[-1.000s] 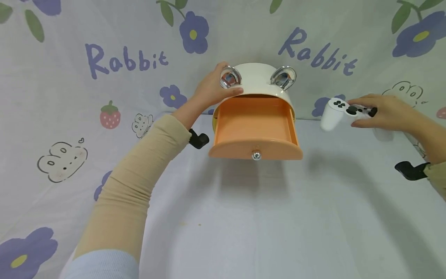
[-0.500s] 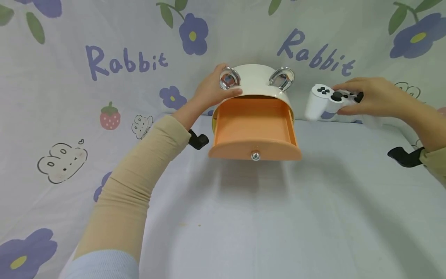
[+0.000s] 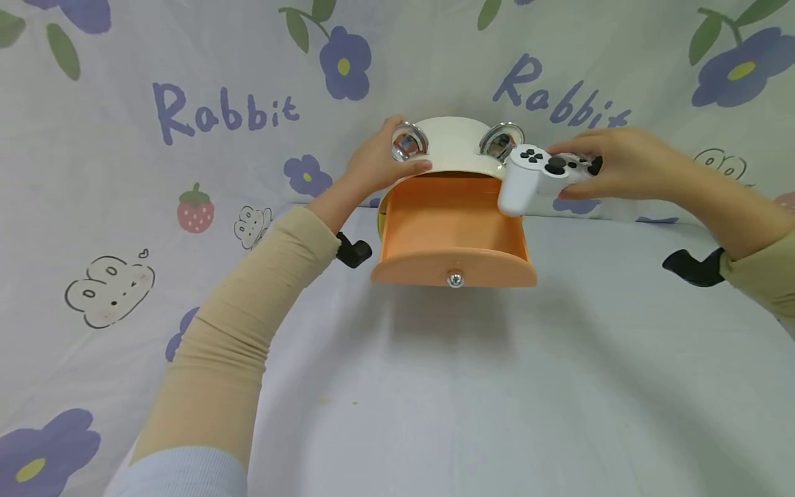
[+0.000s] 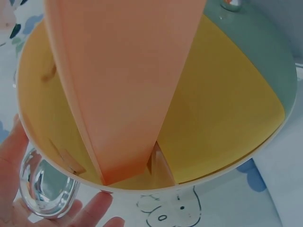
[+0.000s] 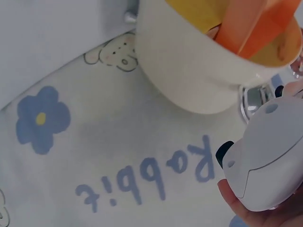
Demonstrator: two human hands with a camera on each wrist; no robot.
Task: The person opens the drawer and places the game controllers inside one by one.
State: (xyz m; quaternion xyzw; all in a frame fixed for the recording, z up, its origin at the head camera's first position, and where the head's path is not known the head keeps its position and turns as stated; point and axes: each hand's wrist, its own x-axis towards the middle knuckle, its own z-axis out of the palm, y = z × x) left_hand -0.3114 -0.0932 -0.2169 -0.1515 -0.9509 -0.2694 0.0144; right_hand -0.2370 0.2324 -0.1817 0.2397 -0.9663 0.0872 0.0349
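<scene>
A white rounded drawer box (image 3: 456, 141) with two silver ears stands at the back of the table. Its orange drawer (image 3: 422, 267) is pulled out, with a silver knob on the front and nothing seen inside. My left hand (image 3: 375, 160) grips the box top at the left ear (image 3: 408, 141), thumb in front and fingers behind. Yellow inner panels (image 4: 222, 99) show beside the drawer in the left wrist view. My right hand (image 3: 633, 164) pinches a white game controller (image 3: 522, 181) by one end. The controller's free grip overlaps the drawer's right back corner in the head view.
A pale cloth (image 3: 223, 41) with printed flowers and rabbit lettering hangs directly behind the box. The white tabletop (image 3: 453, 414) stretches in front of the drawer. Black wrist mounts (image 3: 694, 268) stick out below the wrists.
My right hand has carried the controller left and slightly up, from well right of the box to the drawer's right side. The left hand, box and drawer have stayed put.
</scene>
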